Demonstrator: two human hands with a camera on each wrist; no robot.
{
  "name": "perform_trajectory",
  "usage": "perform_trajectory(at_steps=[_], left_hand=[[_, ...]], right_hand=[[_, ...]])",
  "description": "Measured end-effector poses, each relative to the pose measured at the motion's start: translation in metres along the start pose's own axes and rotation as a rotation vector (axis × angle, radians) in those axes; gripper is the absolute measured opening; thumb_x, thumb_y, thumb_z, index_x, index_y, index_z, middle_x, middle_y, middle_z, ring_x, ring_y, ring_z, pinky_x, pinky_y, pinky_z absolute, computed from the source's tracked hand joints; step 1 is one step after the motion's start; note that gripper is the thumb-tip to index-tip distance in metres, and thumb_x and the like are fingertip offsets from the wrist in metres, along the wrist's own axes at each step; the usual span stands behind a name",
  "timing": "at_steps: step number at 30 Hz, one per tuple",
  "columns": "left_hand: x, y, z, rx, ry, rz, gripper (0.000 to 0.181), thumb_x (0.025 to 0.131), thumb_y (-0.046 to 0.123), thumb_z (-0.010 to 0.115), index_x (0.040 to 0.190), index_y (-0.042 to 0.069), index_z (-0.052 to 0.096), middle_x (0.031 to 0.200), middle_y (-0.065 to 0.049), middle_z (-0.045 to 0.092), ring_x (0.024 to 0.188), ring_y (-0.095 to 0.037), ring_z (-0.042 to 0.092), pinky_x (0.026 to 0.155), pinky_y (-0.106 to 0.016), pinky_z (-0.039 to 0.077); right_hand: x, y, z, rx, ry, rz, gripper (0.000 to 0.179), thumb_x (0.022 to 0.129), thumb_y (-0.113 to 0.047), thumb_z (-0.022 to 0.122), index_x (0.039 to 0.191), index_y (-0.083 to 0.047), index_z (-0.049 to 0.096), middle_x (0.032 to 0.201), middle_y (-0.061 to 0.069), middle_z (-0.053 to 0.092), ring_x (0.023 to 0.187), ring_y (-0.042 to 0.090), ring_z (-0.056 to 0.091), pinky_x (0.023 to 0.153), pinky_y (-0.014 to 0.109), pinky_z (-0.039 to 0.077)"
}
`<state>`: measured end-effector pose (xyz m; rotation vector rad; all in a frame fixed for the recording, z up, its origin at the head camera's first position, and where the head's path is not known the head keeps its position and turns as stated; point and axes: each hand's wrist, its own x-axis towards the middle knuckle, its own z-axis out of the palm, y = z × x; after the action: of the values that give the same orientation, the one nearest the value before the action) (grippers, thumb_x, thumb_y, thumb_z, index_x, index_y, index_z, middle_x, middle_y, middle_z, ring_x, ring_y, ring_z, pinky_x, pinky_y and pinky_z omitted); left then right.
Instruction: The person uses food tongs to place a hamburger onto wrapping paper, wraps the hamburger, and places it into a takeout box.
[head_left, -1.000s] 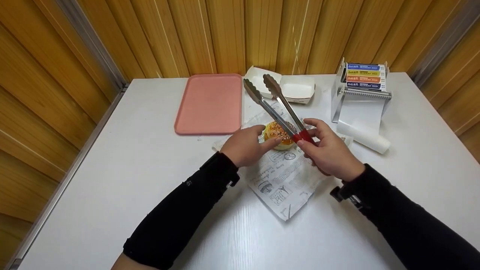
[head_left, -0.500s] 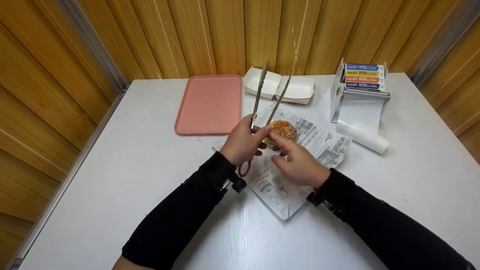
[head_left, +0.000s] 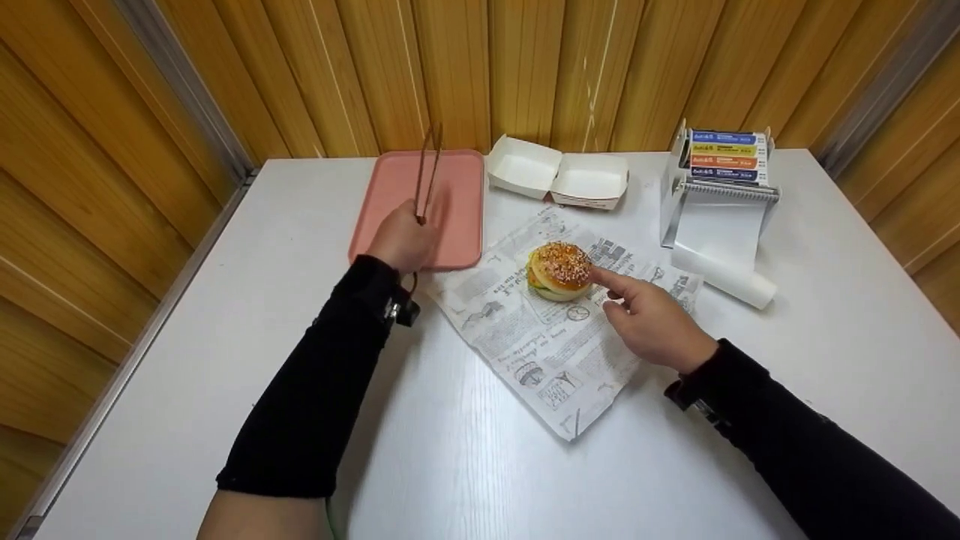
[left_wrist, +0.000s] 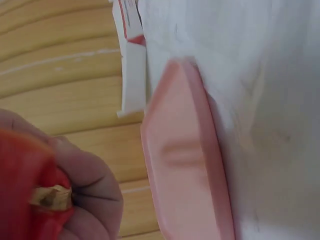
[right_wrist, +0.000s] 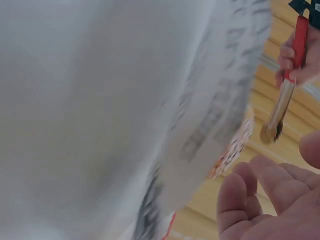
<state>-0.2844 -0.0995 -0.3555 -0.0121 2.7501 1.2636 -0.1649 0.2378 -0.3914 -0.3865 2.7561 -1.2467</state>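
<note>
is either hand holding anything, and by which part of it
The left hand holds the metal tongs by their red handle. The right hand holds nothing; its index finger points at the side of the burger.

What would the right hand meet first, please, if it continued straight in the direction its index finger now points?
Most likely the burger: in the head view, the right hand points its index finger at the burger's side, right at its edge. Whether they touch, I cannot tell.
</note>
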Motion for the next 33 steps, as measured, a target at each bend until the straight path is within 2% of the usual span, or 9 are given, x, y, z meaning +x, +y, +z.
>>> perform_trajectory(at_steps=[3,6,8,11,15,21,28,33], left_hand=[[0.012,-0.013,-0.009,0.056,-0.029,-0.037,0.052,0.106,0.017,0.047,0.152,-0.006,0.042,0.138,-0.023,0.058,0.113,-0.033,0.057,0.095,-0.039,0.052],[0.021,-0.022,-0.012,0.125,-0.045,-0.054,0.048,0.105,0.014,0.045,0.147,-0.009,0.047,0.132,-0.023,0.060,0.106,-0.032,0.057,0.092,-0.038,0.052],[0.026,-0.026,-0.011,0.187,-0.041,-0.052,0.041,0.105,0.013,0.044,0.138,-0.010,0.054,0.121,-0.022,0.062,0.101,-0.032,0.058,0.091,-0.038,0.052],[0.030,-0.028,-0.008,0.244,-0.049,-0.071,0.034,0.106,0.012,0.043,0.128,-0.009,0.059,0.109,-0.018,0.060,0.094,-0.031,0.058,0.085,-0.036,0.051],[0.034,-0.026,-0.003,0.278,-0.060,-0.091,0.030,0.107,0.010,0.043,0.121,-0.008,0.063,0.101,-0.015,0.058,0.088,-0.029,0.058,0.075,-0.034,0.049],[0.036,-0.026,0.003,0.351,-0.041,-0.044,0.030,0.107,0.008,0.044,0.114,-0.010,0.067,0.095,-0.014,0.059,0.083,-0.028,0.056,0.073,-0.034,0.047],[0.037,-0.033,0.006,0.346,-0.003,-0.054,0.030,0.105,0.005,0.045,0.112,-0.012,0.068,0.089,-0.013,0.060,0.076,-0.026,0.055,0.066,-0.033,0.047],[0.039,-0.035,0.008,0.323,0.029,-0.094,0.031,0.106,0.008,0.045,0.122,-0.011,0.064,0.101,-0.018,0.068,0.081,-0.028,0.060,0.067,-0.035,0.051]], right_hand=[[-0.003,0.009,-0.008,-0.030,-0.006,0.031,0.054,0.106,-0.009,0.051,0.160,-0.005,0.042,0.162,0.015,0.048,0.152,0.041,0.042,0.124,0.059,0.033],[-0.005,0.017,-0.014,-0.041,-0.012,0.049,0.054,0.107,-0.011,0.051,0.159,-0.002,0.042,0.160,0.019,0.049,0.148,0.042,0.047,0.122,0.061,0.036],[-0.005,0.020,-0.016,-0.040,-0.017,0.058,0.055,0.107,-0.012,0.052,0.159,-0.002,0.041,0.160,0.020,0.049,0.148,0.043,0.046,0.121,0.060,0.038],[-0.007,0.023,-0.018,-0.028,-0.028,0.074,0.056,0.107,-0.013,0.053,0.160,-0.002,0.040,0.161,0.020,0.048,0.147,0.043,0.048,0.120,0.060,0.039],[-0.008,0.025,-0.020,-0.014,-0.041,0.084,0.057,0.107,-0.015,0.053,0.161,-0.002,0.039,0.161,0.019,0.048,0.150,0.042,0.044,0.122,0.060,0.036],[-0.010,0.027,-0.022,-0.016,-0.040,0.083,0.057,0.106,-0.013,0.051,0.160,-0.001,0.039,0.162,0.019,0.047,0.153,0.042,0.039,0.124,0.061,0.031],[-0.011,0.029,-0.023,-0.018,-0.051,0.101,0.057,0.106,-0.014,0.051,0.161,-0.001,0.038,0.162,0.019,0.047,0.152,0.041,0.042,0.124,0.061,0.032],[-0.012,0.029,-0.023,-0.024,-0.049,0.107,0.057,0.106,-0.014,0.051,0.161,-0.001,0.038,0.163,0.020,0.046,0.149,0.042,0.045,0.123,0.060,0.033]])
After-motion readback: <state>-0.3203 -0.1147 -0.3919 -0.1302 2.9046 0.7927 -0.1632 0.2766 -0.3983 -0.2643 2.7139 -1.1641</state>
